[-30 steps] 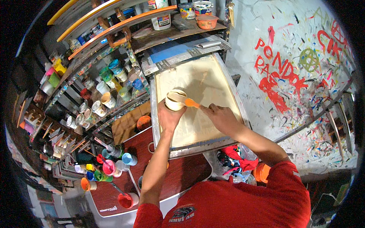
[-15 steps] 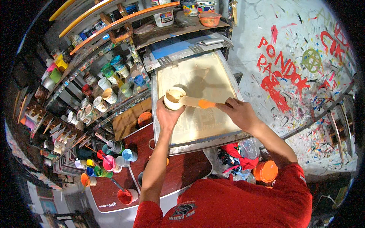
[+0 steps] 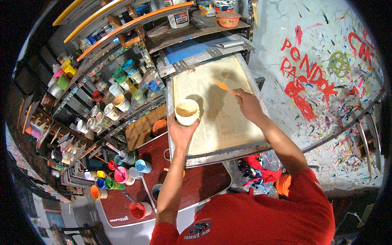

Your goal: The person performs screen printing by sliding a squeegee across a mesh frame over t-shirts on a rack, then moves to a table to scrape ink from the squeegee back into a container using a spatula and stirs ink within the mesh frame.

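Observation:
My left hand (image 3: 183, 132) is wrapped round a cream-coloured cup (image 3: 188, 118) with tan paste inside, held above the left side of a silk-screen frame (image 3: 206, 161). The screen's mesh (image 3: 220, 132) carries a pale cream coating, thicker and uneven in places. Farther right, my right hand (image 3: 249, 106) grips the handle of a spatula with an orange section (image 3: 223, 86). Its pale blade points away from me, over the far part of the mesh; whether it touches the mesh I cannot tell.
Paint-stained shelves with several jars (image 3: 121, 103) line the left. A dark red folding table (image 3: 200, 183) below holds paint cups (image 3: 143, 166). Behind the screen, tubs (image 3: 227, 19) stand on a shelf. Bunched cloths (image 3: 263, 169) and an orange bucket (image 3: 283, 184) are near right.
The spatula has left the cup and swung right and away, its blade now over the far mesh. My right hand has moved slightly away from me; the cup sits a little nearer me.

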The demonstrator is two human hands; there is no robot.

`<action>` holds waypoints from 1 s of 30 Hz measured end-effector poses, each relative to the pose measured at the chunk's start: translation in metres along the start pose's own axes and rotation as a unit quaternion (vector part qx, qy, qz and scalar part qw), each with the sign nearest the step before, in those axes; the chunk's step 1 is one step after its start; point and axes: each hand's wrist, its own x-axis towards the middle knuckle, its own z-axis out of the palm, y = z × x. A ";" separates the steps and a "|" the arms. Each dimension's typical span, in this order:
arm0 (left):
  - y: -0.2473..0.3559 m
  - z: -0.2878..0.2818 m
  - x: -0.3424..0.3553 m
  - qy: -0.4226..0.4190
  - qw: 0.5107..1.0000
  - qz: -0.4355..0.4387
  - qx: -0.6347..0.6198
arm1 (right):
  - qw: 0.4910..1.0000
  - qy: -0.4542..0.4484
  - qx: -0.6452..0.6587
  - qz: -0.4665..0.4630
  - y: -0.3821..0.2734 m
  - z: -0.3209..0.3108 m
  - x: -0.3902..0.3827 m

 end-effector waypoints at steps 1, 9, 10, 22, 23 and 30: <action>0.001 -0.004 -0.005 0.004 1.000 0.003 0.015 | 0.999 0.000 -0.002 0.046 0.001 0.026 0.017; 0.032 -0.003 -0.044 -0.007 0.998 0.056 0.022 | 0.979 0.167 -0.069 0.099 0.079 0.210 0.134; 0.035 -0.004 -0.049 -0.002 0.998 0.058 0.013 | 0.970 0.201 -0.102 0.093 0.088 0.219 0.141; 0.035 -0.068 -0.067 0.057 0.990 -0.019 -0.129 | 0.973 0.067 -0.044 0.217 -0.020 0.276 0.183; 0.036 -0.073 -0.067 0.059 0.989 -0.028 -0.136 | 0.976 0.059 -0.062 0.199 -0.025 0.274 0.182; 0.027 -0.100 -0.067 0.068 0.990 -0.051 -0.114 | 0.984 0.017 -0.033 0.176 -0.092 0.247 0.184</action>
